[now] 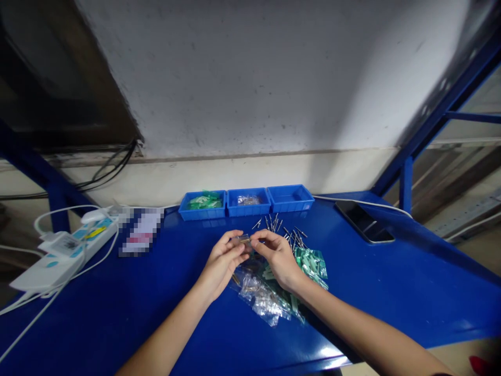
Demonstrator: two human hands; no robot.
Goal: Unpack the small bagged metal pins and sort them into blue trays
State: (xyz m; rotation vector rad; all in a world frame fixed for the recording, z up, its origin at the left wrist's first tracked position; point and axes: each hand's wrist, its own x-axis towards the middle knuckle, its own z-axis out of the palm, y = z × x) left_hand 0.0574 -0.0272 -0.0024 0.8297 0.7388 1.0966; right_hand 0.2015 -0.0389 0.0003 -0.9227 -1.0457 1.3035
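My left hand (pixel 224 259) pinches a small clear plastic bag (pixel 241 239) with a brass-coloured piece inside or at its mouth; which of the two I cannot tell. My right hand (pixel 278 258) meets it from the other side, thumb and forefinger closed at the right end of the same bag. Below both hands lies a heap of clear plastic bags (pixel 263 298), some with brass-coloured pieces. Green-and-white packets (pixel 313 263) lie beside my right wrist, partly hidden by it. Thin metal pins (pixel 295 237) are scattered just beyond my right hand.
Three blue bins stand along the wall: a left bin (pixel 202 214) with green packets, a middle bin (pixel 248 210) with clear bags, and a right bin (pixel 291 204). A phone (pixel 365 221) lies at right. A white power strip (pixel 64 256) with cables lies at left on the blue table (pixel 156 308).
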